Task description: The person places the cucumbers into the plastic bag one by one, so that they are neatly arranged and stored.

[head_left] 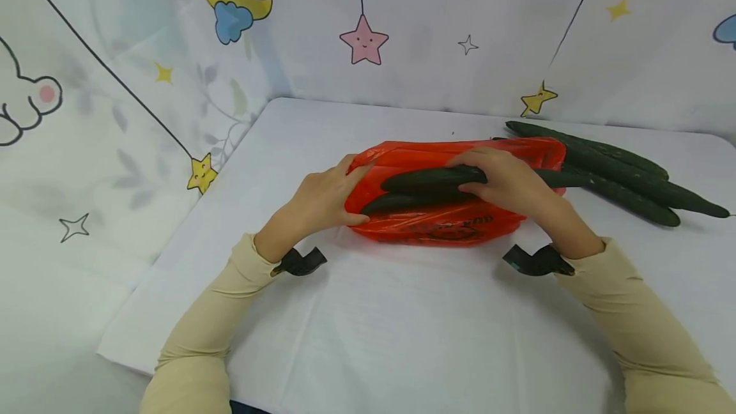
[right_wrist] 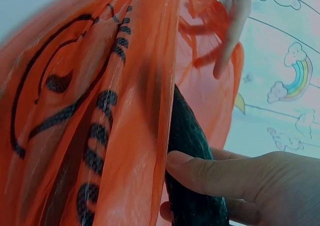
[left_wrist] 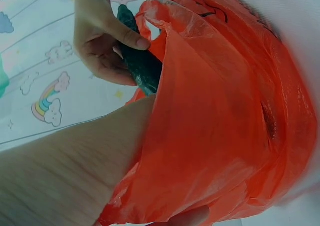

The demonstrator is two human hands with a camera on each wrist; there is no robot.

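Observation:
A red plastic bag (head_left: 437, 229) with dark printing lies on the white table, with dark green cucumbers (head_left: 434, 177) at its opening. My right hand (head_left: 506, 177) grips a cucumber (right_wrist: 192, 131) between thumb and fingers; in the right wrist view, the bag's edge covers part of it. At the bag's left end is my left hand (head_left: 324, 193), its thumb and index finger spread wide at the opening. Through the thin plastic, other left fingers (right_wrist: 227, 46) show in the right wrist view. The bag hides much of the left hand in the left wrist view.
Several loose cucumbers (head_left: 627, 171) lie side by side at the right of the table, close to the bag's right end. The white table (head_left: 420, 324) meets a cartoon-printed cloth (head_left: 414, 75) at its back and left. Black bands (head_left: 537, 262) circle both wrists.

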